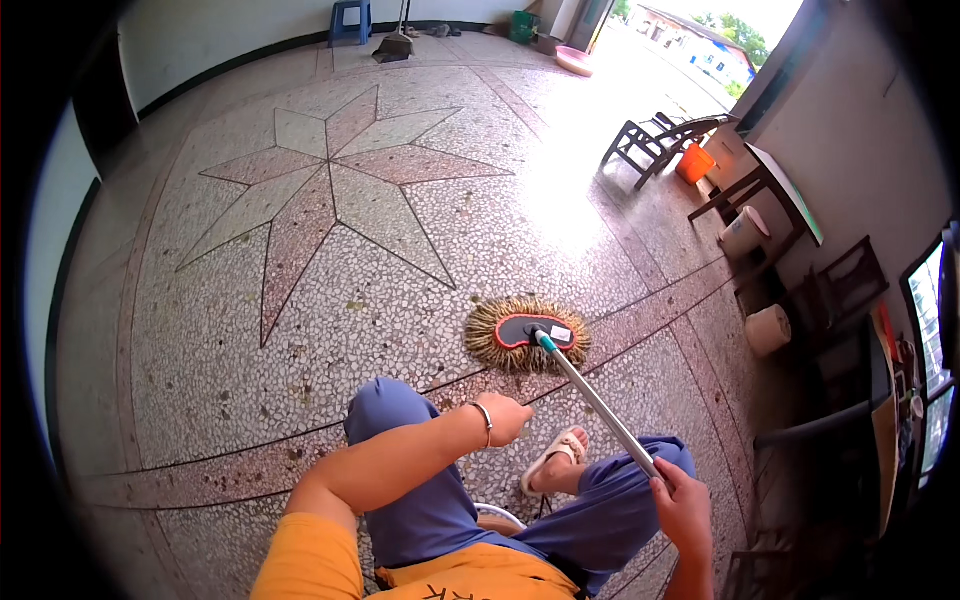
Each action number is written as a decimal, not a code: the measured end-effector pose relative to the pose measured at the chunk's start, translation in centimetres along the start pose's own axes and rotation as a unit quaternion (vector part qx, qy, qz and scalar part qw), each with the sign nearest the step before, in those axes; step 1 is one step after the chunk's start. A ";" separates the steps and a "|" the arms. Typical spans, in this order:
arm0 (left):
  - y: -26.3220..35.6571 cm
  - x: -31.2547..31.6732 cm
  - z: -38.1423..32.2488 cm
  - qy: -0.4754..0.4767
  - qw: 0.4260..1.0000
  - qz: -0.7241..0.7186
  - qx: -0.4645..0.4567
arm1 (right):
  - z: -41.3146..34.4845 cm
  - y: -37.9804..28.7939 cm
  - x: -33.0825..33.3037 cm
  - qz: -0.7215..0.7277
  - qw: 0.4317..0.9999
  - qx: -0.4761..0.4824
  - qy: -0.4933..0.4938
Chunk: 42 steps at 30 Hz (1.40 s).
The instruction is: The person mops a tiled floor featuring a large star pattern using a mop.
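A mop with a fringed brown-and-cream head (484, 337) lies on the terrazzo floor in front of me. Its dark plate has a red edge and a small white label. From the plate, a metal pole (604, 409) with a teal collar slopes down to the right. My right hand (679, 495) is closed around that pole above my right knee. My left hand (506, 420), with a bracelet at the wrist, is curled in front of my left knee, apart from the pole; whether it holds anything cannot be told.
Along the right wall stand a dark wooden chair (641, 146), an orange bucket (695, 163), a table (787, 187) and a pale bin (745, 231). A blue stool (350, 21), a dustpan (394, 47) and a pink basin (574, 61) are at the far side, near an open doorway.
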<state>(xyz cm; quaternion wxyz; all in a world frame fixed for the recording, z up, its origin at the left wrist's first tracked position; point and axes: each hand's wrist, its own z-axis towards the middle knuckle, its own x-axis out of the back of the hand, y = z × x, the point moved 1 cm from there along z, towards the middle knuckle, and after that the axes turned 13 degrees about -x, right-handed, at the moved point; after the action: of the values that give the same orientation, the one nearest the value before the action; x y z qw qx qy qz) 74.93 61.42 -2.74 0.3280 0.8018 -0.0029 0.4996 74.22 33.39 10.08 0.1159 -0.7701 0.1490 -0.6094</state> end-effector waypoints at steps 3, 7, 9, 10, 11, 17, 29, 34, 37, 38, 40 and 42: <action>0.1 -0.3 -0.1 -0.006 1.000 -0.004 -0.006 | 1.5 -1.3 -1.9 -0.024 0.998 0.029 0.050; -0.6 0.3 -0.4 0.006 1.000 -0.013 0.011 | 6.1 -4.0 -6.3 -0.093 0.994 0.051 0.026; -1.5 0.4 0.1 0.019 0.999 -0.026 0.041 | 9.5 -6.2 -8.7 -0.143 0.987 0.074 0.016; -1.8 0.2 0.3 0.028 0.997 -0.037 0.065 | 11.0 -7.5 -9.6 -0.170 0.982 0.076 0.014; -1.8 0.3 0.5 0.027 0.997 -0.037 0.065 | 12.9 -7.9 -10.9 -0.176 0.981 0.085 0.022; -3.4 -0.3 2.0 0.035 0.997 -0.035 0.058 | 15.7 -8.9 -14.9 -0.171 0.982 0.074 0.008; -4.5 1.2 0.3 -0.044 0.995 -0.007 0.085 | 4.4 -5.8 0.5 -0.133 0.980 0.127 -0.078; -4.3 0.2 1.1 -0.012 0.999 -0.026 0.020 | 9.2 -9.9 -4.3 -0.145 0.980 0.134 -0.024; -5.0 0.0 1.0 0.006 0.999 -0.038 0.032 | 13.9 -13.7 -9.0 -0.159 0.975 0.151 -0.025; -5.2 0.0 1.3 0.018 0.998 -0.037 0.037 | 15.5 -14.6 -10.3 -0.166 0.974 0.154 -0.021; -5.2 0.6 1.9 0.018 0.997 -0.036 0.058 | 18.6 -15.3 -13.4 -0.177 0.969 0.174 0.000; -5.4 1.1 1.7 0.014 0.996 -0.027 0.087 | 19.2 -15.5 -16.4 -0.187 0.970 0.156 -0.015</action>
<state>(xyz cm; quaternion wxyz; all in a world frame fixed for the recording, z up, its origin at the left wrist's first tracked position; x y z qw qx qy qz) 78.60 65.13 -5.16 0.2702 0.8200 0.0666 0.5002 90.79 53.81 -3.60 0.1208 -0.7660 -0.0960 -0.6241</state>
